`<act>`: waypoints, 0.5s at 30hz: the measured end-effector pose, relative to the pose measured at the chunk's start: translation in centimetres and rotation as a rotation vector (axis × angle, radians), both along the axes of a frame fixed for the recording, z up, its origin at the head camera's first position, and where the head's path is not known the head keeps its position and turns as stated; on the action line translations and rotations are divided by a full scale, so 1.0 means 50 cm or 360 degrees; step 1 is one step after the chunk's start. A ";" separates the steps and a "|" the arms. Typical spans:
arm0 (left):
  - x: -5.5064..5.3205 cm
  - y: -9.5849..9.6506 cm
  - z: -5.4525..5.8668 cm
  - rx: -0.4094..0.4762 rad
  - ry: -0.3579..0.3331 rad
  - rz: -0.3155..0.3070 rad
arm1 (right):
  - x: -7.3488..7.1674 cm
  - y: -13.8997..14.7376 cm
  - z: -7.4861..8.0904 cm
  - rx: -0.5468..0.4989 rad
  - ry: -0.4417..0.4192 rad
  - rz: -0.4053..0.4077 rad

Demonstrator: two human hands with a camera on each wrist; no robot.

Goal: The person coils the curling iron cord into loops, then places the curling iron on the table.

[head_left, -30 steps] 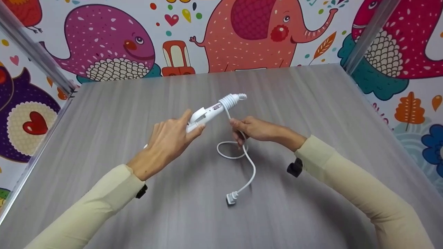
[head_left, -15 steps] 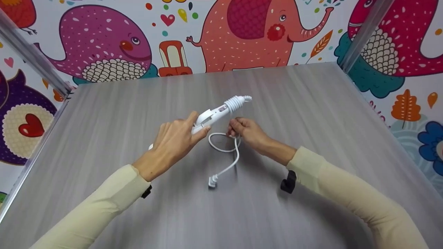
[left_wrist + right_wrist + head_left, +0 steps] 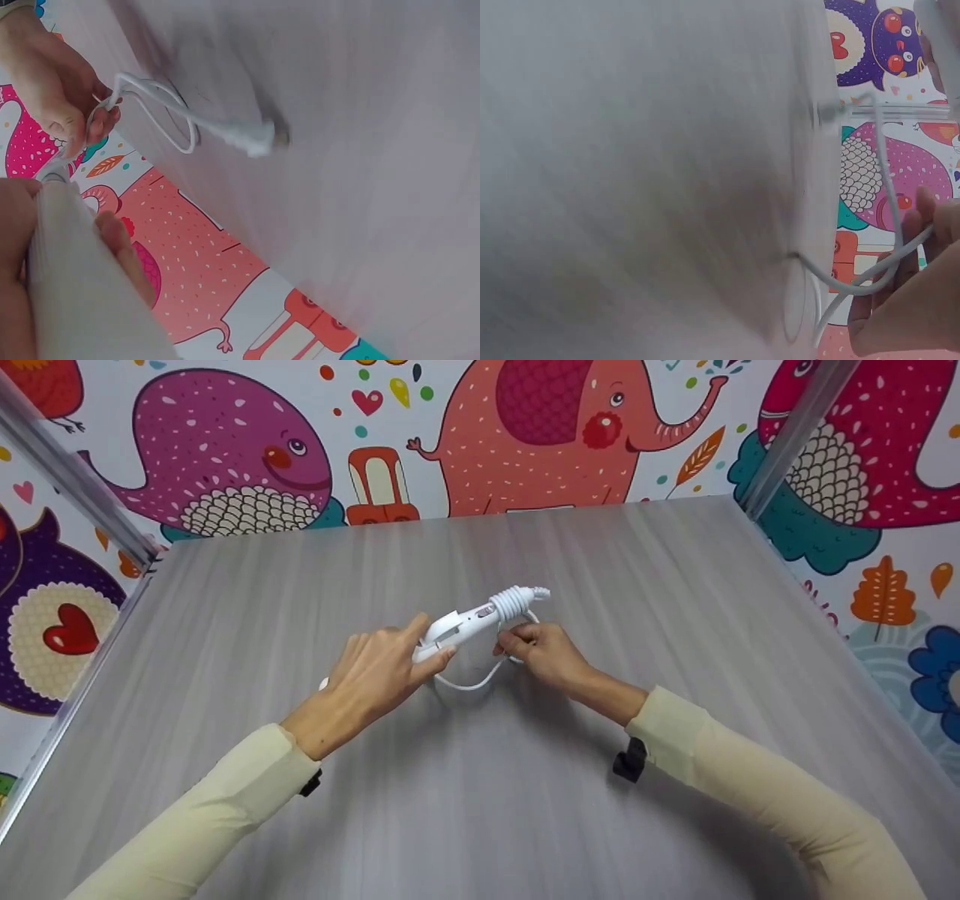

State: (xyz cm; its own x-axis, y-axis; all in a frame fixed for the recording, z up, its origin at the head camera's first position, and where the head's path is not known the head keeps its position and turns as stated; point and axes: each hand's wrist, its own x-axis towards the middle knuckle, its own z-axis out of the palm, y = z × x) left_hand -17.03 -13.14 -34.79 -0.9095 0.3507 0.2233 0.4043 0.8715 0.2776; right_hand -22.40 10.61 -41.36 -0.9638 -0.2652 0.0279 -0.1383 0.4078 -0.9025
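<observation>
My left hand (image 3: 373, 669) grips a white hair curling iron (image 3: 472, 624) by its left part, fingers over the top and thumb along the near side. Its handle end points up and right, wound with several turns of white cord (image 3: 511, 604). Just below that end, my right hand (image 3: 551, 658) pinches the cord. A loose loop hangs beneath the iron. In the left wrist view the plug (image 3: 255, 137) dangles, blurred, at the cord's free end; I cannot make it out in the head view. My left hand hides most of the iron's other end.
A grey wood-grain table (image 3: 465, 810) lies under both hands. Behind it stands a wall (image 3: 540, 442) printed with cartoon animals, and metal posts (image 3: 795, 442) rise at the back corners. Small black devices (image 3: 630, 759) sit at the cuffs.
My right hand has drawn the cord round the handle end, taking up slack. The hanging plug has swung left and out of sight. The iron has dropped slightly and shifted right.
</observation>
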 end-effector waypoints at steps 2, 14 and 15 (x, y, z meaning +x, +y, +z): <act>0.001 -0.002 -0.002 -0.0007 -0.0001 -0.0006 | 0.000 0.001 0.000 0.0052 0.0074 0.0033; 0.007 -0.021 -0.014 0.0051 -0.0116 -0.0127 | -0.011 0.028 -0.010 0.0053 0.0453 0.0465; 0.007 -0.022 -0.015 0.0059 -0.0125 -0.0144 | -0.011 0.031 -0.010 0.0028 0.0458 0.0503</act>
State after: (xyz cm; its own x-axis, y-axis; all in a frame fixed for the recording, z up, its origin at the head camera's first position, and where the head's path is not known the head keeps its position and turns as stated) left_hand -16.66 -14.23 -35.52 -0.8898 0.4248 0.1670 0.4563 0.8211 0.3429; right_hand -22.95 12.15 -41.88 -0.7885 -0.5493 0.2768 -0.5043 0.3196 -0.8022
